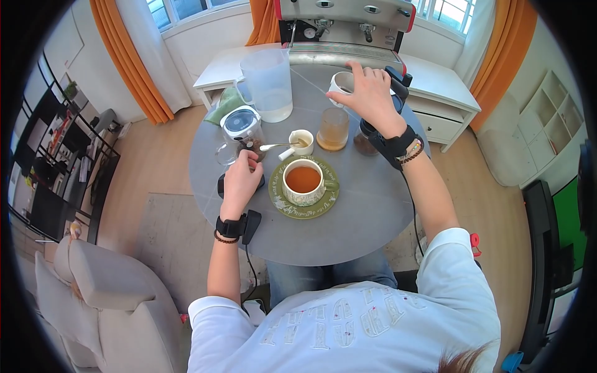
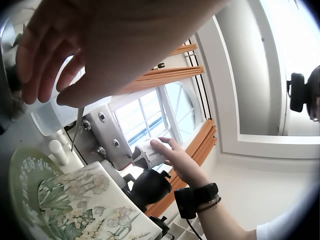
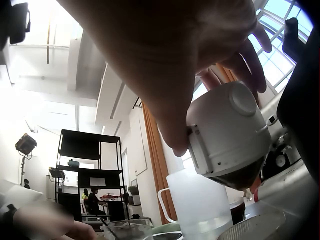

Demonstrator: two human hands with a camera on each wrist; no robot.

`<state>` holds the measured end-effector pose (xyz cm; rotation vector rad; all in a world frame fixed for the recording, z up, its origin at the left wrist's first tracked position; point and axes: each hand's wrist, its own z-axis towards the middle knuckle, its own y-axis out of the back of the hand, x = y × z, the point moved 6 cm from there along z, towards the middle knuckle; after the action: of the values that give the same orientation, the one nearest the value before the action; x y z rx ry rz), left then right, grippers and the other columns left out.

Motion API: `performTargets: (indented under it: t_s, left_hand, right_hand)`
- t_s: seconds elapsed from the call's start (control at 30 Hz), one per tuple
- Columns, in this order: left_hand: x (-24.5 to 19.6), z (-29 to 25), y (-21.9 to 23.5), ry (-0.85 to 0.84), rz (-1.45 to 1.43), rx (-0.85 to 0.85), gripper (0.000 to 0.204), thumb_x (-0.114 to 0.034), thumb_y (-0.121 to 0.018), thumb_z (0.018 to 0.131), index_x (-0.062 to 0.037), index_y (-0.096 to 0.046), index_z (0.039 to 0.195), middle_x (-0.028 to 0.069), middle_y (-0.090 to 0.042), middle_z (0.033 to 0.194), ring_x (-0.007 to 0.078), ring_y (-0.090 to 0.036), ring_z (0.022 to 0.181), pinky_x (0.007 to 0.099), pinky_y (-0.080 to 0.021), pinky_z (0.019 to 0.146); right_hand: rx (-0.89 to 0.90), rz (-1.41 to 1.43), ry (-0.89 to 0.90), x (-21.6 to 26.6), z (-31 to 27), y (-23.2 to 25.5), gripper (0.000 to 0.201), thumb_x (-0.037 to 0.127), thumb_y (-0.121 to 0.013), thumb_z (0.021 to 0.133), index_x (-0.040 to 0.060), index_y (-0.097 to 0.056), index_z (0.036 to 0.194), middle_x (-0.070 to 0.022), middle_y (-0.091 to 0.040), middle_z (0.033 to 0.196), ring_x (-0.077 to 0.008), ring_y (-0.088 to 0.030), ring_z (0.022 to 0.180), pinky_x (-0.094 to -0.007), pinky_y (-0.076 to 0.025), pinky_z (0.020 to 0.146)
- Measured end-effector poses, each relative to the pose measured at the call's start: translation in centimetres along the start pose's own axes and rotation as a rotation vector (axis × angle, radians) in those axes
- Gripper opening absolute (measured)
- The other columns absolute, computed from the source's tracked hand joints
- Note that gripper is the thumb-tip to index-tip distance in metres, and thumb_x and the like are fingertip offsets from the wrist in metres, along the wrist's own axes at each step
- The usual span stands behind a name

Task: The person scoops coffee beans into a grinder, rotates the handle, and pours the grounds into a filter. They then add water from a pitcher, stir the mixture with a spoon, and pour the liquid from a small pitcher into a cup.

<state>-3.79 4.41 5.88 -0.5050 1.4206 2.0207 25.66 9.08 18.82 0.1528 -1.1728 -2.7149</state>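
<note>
In the head view my right hand [image 1: 371, 93] is raised over the far right of the grey table. It grips a white rounded container [image 3: 225, 127] with a dark, tapering underside, thumb on one side and fingers on the other. My left hand [image 1: 241, 180] is at the left side of the table, fingers loosely bent, nothing held. Beside its fingertips stand a clear jar of dark brown beans [image 1: 249, 133] and a glass cup [image 1: 226, 153]. A flowered mug of brown liquid [image 1: 303, 178] sits on a green saucer [image 1: 277, 202] between the hands.
Around the middle stand a white pot with a spoon [image 1: 302, 142], a glass of brownish liquid [image 1: 333, 127] and a dark-filled jar [image 1: 364, 144]. A clear pitcher [image 1: 268, 84] and a green cloth [image 1: 225, 107] are farther back. An espresso machine [image 1: 345, 31] stands behind the table.
</note>
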Motion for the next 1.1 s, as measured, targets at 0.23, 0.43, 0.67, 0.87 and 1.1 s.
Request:
performTargets:
  t_s: [0.23, 0.43, 0.67, 0.87, 1.1]
  left_hand:
    - [-0.1, -0.1, 0.2, 0.163, -0.482, 0.036, 0.026, -0.025, -0.057, 0.098, -0.0033, -0.057, 0.083, 0.0006, -0.056, 0.058, 0.0072, -0.052, 0.050, 0.0243, -0.039, 0.049]
    - [-0.2, 1.0, -0.3, 0.049, -0.825, -0.054, 0.031, -0.024, -0.053, 0.101, -0.0075, -0.050, 0.074, -0.0064, -0.043, 0.056, 0.0021, -0.038, 0.046, 0.0201, -0.028, 0.044]
    - [0.9, 2.2, -2.2, 0.050, -1.010, -0.126, 0.034, -0.022, -0.053, 0.100, -0.0123, -0.042, 0.070, -0.0069, -0.034, 0.056, 0.0027, -0.030, 0.046, 0.0201, -0.024, 0.043]
    - [2.5, 1.6, -2.8, 0.179, -1.372, -0.089, 0.035, -0.021, -0.050, 0.101, -0.0138, -0.037, 0.069, -0.0067, -0.029, 0.057, 0.0034, -0.025, 0.047, 0.0220, -0.021, 0.042]
    - [3.3, 0.7, -3.2, 0.225, -1.674, 0.091, 0.034, -0.023, -0.049, 0.101, -0.0133, -0.038, 0.070, -0.0061, -0.028, 0.057, 0.0043, -0.025, 0.047, 0.0220, -0.022, 0.044]
  right_hand:
    - [0.027, 0.023, -0.028, -0.2, -0.3, -0.8, 0.078, 0.061, -0.070, 0.075, 0.0047, -0.052, 0.127, -0.0194, -0.064, 0.102, -0.0354, -0.054, 0.103, -0.0429, -0.035, 0.096]
    - [-0.029, 0.034, 0.012, 0.0, -0.4, -0.8, 0.082, 0.063, -0.069, 0.074, 0.0011, -0.053, 0.126, -0.0212, -0.064, 0.098, -0.0368, -0.054, 0.099, -0.0460, -0.033, 0.096]
    - [-0.002, -0.038, 0.011, 0.2, -0.8, -0.4, 0.074, 0.060, -0.069, 0.075, 0.0059, -0.055, 0.124, -0.0182, -0.064, 0.102, -0.0342, -0.053, 0.104, -0.0436, -0.034, 0.097]
    - [-0.005, -0.033, 0.043, -0.1, -1.2, -0.9, 0.073, 0.061, -0.069, 0.076, 0.0071, -0.056, 0.124, -0.0180, -0.064, 0.102, -0.0342, -0.053, 0.103, -0.0444, -0.035, 0.096]
    - [0.213, 0.481, 0.025, 3.0, -2.5, 1.7, 0.075, 0.060, -0.070, 0.076, 0.0038, -0.054, 0.123, -0.0209, -0.063, 0.099, -0.0378, -0.053, 0.104, -0.0455, -0.035, 0.098]
